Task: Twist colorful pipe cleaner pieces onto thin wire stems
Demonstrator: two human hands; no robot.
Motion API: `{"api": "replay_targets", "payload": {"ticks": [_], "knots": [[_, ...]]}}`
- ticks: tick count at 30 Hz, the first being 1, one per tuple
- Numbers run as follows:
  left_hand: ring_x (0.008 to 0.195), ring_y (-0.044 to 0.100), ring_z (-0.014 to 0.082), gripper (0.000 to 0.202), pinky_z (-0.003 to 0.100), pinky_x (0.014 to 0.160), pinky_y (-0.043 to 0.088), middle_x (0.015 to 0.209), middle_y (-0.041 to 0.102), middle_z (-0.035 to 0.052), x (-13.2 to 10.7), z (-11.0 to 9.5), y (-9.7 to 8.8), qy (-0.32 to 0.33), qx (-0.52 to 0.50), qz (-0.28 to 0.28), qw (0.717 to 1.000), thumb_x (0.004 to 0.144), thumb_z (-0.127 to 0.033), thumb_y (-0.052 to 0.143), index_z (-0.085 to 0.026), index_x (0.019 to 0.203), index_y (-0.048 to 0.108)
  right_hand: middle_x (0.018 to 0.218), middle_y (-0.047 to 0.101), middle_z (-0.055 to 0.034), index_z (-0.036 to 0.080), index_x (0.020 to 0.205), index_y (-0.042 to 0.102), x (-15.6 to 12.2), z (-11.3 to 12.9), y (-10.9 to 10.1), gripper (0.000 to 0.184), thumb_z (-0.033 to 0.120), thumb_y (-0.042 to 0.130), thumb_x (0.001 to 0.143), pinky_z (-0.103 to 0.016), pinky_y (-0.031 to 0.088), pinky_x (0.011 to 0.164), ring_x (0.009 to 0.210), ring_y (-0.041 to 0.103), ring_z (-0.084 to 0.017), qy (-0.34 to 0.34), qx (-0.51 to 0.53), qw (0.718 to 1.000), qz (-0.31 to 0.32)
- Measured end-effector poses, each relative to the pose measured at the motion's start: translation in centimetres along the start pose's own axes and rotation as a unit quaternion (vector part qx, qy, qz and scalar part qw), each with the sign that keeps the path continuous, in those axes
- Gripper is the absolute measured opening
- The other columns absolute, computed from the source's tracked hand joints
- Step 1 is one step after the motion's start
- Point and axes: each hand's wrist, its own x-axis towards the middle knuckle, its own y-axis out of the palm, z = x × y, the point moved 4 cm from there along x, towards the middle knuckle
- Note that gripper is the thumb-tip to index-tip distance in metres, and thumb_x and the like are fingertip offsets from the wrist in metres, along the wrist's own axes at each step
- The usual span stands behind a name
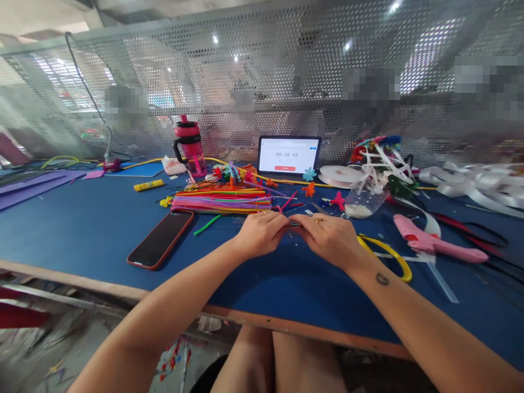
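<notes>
My left hand (262,233) and my right hand (331,236) meet fingertip to fingertip above the blue table. Both are closed in a pinch around something small and dark, mostly hidden by the fingers. Just beyond the left fingers, a pink pipe cleaner (289,201) sticks up at a slant; whether it is held I cannot tell. Behind the hands lies a bundle of coloured pipe cleaners (221,201), with a loose green piece (208,225) in front. A yellow loop-shaped handle (388,254) rests beside my right wrist, partly covered by it.
A phone (161,240) lies left, a pink glue gun (438,240) right. Farther back stand a pink bottle (191,147) and a tablet (289,155) showing a timer. White ribbon (470,183), a plastic bag (364,202) and small felt flowers (338,201) lie around. Perforated metal panel (262,71) behind.
</notes>
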Motion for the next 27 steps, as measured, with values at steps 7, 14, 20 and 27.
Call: {"api": "replay_targets", "payload": {"ticks": [7, 14, 20, 27], "knots": [[0.060, 0.057, 0.0100, 0.012, 0.020, 0.058, 0.042, 0.067, 0.063, 0.0002, 0.2, 0.5, 0.2, -0.092, -0.122, -0.002, 0.988, 0.083, -0.018, 0.047, -0.016, 0.077, 0.057, 0.064, 0.064, 0.0030, 0.020, 0.085, 0.064, 0.1, 0.3, -0.7, 0.014, 0.014, 0.053, 0.083, -0.023, 0.031, 0.058, 0.062, 0.052, -0.010, -0.028, -0.026, 0.998, -0.041], [0.071, 0.060, 0.0116, 0.021, 0.022, 0.064, 0.045, 0.075, 0.064, 0.0025, -0.1, 0.2, 0.4, -0.019, -0.044, -0.013, 0.999, 0.090, -0.024, 0.039, -0.016, 0.089, 0.058, 0.063, 0.064, 0.0024, 0.021, 0.081, 0.064, -0.1, 0.2, -0.4, 0.018, 0.012, 0.049, 0.084, -0.023, 0.030, 0.057, 0.063, 0.052, -0.010, -0.026, -0.034, 0.998, -0.037], [0.078, 0.058, 0.0142, 0.024, 0.024, 0.068, 0.045, 0.082, 0.062, 0.0053, -0.4, -0.1, 0.0, 0.096, 0.094, 0.029, 0.991, 0.092, -0.022, 0.032, -0.016, 0.091, 0.055, 0.062, 0.062, 0.0003, 0.020, 0.084, 0.064, -0.2, 0.1, 0.2, 0.018, 0.018, 0.046, 0.088, -0.023, 0.029, 0.055, 0.061, 0.053, -0.010, -0.008, -0.021, 1.000, -0.010], [0.070, 0.054, 0.0135, 0.021, 0.024, 0.064, 0.042, 0.075, 0.060, 0.0032, -0.3, -0.6, 0.0, 0.145, 0.128, 0.047, 0.980, 0.090, -0.017, 0.032, -0.016, 0.080, 0.051, 0.067, 0.064, -0.0027, 0.017, 0.086, 0.062, -0.3, 0.1, 0.7, 0.020, 0.023, 0.044, 0.089, -0.021, 0.032, 0.055, 0.064, 0.058, -0.011, -0.018, 0.016, 0.999, 0.022]]}}
